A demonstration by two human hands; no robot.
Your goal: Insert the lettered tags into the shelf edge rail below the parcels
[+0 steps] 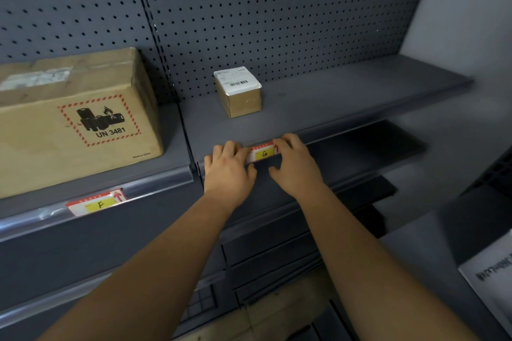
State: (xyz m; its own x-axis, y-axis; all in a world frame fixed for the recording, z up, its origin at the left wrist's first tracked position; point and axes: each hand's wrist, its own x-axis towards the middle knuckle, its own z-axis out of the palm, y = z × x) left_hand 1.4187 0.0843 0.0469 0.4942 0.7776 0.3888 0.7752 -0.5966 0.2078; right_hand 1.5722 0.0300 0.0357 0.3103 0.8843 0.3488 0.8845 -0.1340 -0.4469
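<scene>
1. Your left hand [228, 166] and right hand [296, 163] meet at the front edge of the right-hand shelf, with the G tag [263, 153] between them.
2. The G tag lies along that edge, face towards you. Its yellow panel and letter show in the gap between your hands.
3. Your left fingers [235, 148] curl over the tag's left end and hide it, and the thumb sits just under the tag.
4. Your right fingers [288, 141] curl over the right end and cover part of its red arrow. The thumb reaches in below, pointing towards the left thumb.
5. Both hands grip narrowly, pinching the tag at its ends. Whether its lower edge is seated in the rail cannot be told.
6. The small parcel [239, 95] stands on the shelf behind the tag, well apart from your fingers.
7. In the left bay, the F tag [97, 203] sits in the shelf edge rail [160, 180], below the large carton [77, 119].
8. A white bag [493, 285] lies at the lower right.
</scene>
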